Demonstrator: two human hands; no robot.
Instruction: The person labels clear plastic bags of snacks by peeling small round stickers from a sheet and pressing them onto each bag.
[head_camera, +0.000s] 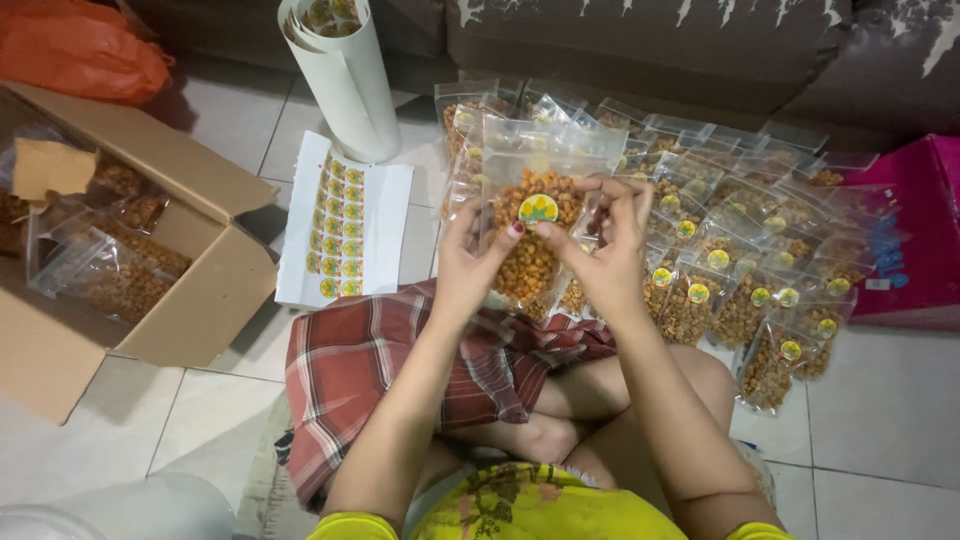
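Person's sitting cross-legged on the tiled floor (880, 420), and both hands are up around one clear snack pouch (535, 215) in the middle of the frame. Left hand (470, 262) is curled round the pouch's left edge, thumb on the front, fingers closed behind it. Right hand (607, 250) grips the right edge, fingers bent over the top corner, thumb pressing near the round yellow-green sticker (538, 208) on the front face. So both hands are closed on the same pouch, neither one free.

Looks like it's held flat-on to the person's face so the sticker side is easy to see and press, w/ a hand on each edge to keep the plastic taut, imo.

Orientation: pouch stands upright, long axis running top to bottom of the frame, sealed empty end toward the top, the brown crunchy snack slumped to the bottom. Front face points at the camera.

Other stuff: sticker sheet (343, 225) lies flat just left of centre, within easy reach, w/ a rolled-up sheet (340, 70) standing above it. Pile of stickered pouches (745, 290) fans out on the right. Cardboard box (150, 260) at left holds more pouches; can't tell if those have stickers.
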